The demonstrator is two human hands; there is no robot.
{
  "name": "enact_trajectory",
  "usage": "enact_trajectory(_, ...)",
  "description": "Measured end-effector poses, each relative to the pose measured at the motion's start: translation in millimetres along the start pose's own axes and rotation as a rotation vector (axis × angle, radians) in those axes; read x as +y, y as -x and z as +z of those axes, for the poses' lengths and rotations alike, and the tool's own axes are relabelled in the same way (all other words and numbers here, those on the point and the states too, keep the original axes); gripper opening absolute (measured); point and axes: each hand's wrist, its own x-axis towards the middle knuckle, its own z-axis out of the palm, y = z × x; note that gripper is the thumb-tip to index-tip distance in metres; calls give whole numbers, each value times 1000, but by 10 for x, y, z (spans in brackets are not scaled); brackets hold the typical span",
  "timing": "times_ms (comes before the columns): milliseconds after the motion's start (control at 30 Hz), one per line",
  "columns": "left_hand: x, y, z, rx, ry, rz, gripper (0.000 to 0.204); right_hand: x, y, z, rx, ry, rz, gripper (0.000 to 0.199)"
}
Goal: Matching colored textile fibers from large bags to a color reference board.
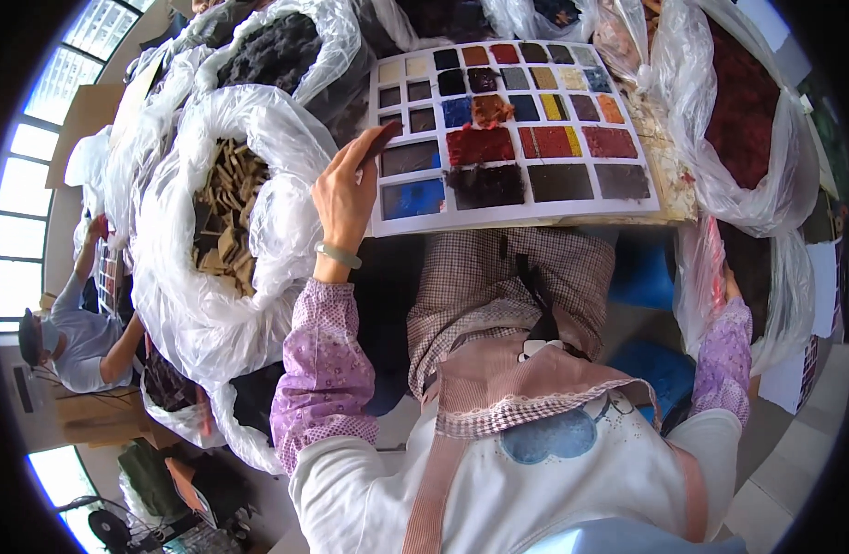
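On the table in front of me lies a white sheet (526, 218) with a grid of fuzzy coloured swatches. They are black, brown, red, blue, grey, yellow and orange. At its left edge, my left hand (341, 198) pinches a small dark brown swatch (379, 142) over the left column of dark squares. My right hand (730, 287) is far to the right, down beside a clear plastic bag (699, 277) with a pink strip. Its fingers are mostly hidden there, so whether they grip anything does not show.
Left of the sheet, a plastic-lined container (175, 263) holds many tan pieces (229, 208). Behind it sits a bag of dark grey fluff (272, 57). On the right stands a bag of dark red material (740, 111). A person (92, 337) works at far left. Blue stools (660, 369) stand below the table.
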Motion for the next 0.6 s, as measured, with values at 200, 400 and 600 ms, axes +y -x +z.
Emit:
enact_trajectory(200,-185,448,188,-40,-77,150,39,-318,440,-11,337,1042,-360,47)
enact_trajectory(400,-274,91,295,-284,376,37,34,-682,1251,371,867,1118,-319,50)
enact_trajectory(600,-692,-161,458,-322,320,16,43,-1423,2229,1082,868,955,-1052,39)
